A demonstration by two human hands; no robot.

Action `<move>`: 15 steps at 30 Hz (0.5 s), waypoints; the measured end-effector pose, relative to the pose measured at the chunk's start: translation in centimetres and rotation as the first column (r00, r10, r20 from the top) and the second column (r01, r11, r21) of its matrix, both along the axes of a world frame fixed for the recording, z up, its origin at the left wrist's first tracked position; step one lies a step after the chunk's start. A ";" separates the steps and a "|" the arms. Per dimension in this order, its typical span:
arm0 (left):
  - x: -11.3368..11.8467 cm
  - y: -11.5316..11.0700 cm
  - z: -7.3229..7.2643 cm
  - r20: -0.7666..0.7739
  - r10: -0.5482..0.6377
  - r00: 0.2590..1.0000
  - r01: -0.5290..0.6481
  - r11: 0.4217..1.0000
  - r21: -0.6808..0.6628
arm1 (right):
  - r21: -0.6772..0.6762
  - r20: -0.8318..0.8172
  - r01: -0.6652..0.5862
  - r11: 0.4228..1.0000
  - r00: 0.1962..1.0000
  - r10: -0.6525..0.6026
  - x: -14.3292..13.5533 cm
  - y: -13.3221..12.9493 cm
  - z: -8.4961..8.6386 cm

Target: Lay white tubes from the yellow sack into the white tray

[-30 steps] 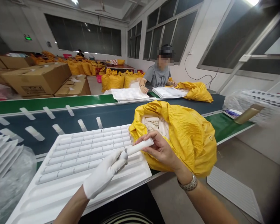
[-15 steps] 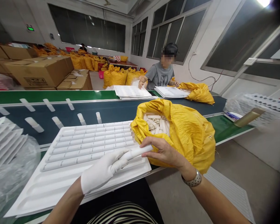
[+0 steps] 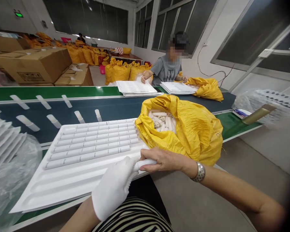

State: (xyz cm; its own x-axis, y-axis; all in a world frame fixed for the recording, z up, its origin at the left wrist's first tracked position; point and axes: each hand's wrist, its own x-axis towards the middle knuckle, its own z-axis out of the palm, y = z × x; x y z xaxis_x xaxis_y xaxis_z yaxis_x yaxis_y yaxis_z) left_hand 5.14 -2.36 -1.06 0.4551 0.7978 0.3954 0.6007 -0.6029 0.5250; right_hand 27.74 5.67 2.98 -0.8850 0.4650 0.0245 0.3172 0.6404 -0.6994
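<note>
My left hand [image 3: 114,185], in a white glove, is closed round one end of a white tube [image 3: 145,163]. The bare fingers of my right hand [image 3: 158,159] grip the tube's other end, and a silver bracelet circles that wrist. Both hands are in front of the near edge of a white grooved tray [image 3: 70,188]. Rows of white tubes with small dark print [image 3: 87,151] fill its far grooves. Just beyond my right hand stands an open yellow sack [image 3: 193,129], its mouth showing many loose white tubes [image 3: 161,120].
Several tubes [image 3: 54,120] lie spaced along the dark conveyor belt [image 3: 111,109]. Stacked trays in clear plastic [image 3: 4,141] stand at left. Across the belt a person in a grey shirt [image 3: 168,69] works over trays [image 3: 135,87]. Cardboard boxes [image 3: 31,64] are behind at left.
Both hands have drawn down toward my body with the tube, its angle shifting between them. The gloved hand now covers more of it. The view has tipped slightly downward, and the belt tubes sit further left.
</note>
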 end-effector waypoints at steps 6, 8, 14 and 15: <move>0.8 0.8 -1.2 -0.050 0.050 0.998 -0.050 0.999 -0.011 | 0.005 0.114 -0.010 1.000 0.993 0.010 -1.0 0.6 0.3; 0.2 3.5 0.1 -0.117 0.058 0.991 -0.066 0.996 -0.065 | 0.033 0.095 0.013 0.999 0.995 -0.016 -0.4 1.9 1.8; -4.2 17.7 4.6 -0.041 0.442 0.896 -0.435 0.856 -0.281 | 0.156 -0.129 0.565 0.810 0.825 -0.551 5.2 8.8 2.8; -4.6 19.8 4.5 -0.037 0.468 0.883 -0.456 0.836 -0.305 | 0.207 -0.064 0.605 0.769 0.792 -0.607 5.9 9.6 1.7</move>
State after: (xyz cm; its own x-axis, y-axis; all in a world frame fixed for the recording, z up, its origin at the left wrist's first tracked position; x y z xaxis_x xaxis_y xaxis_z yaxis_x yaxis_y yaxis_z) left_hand 0.49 17.45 3.42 -0.0058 0.9932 0.1163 0.7465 -0.0731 0.6614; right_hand 33.65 15.25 4.64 -0.4214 0.8895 0.1767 0.6926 0.4414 -0.5705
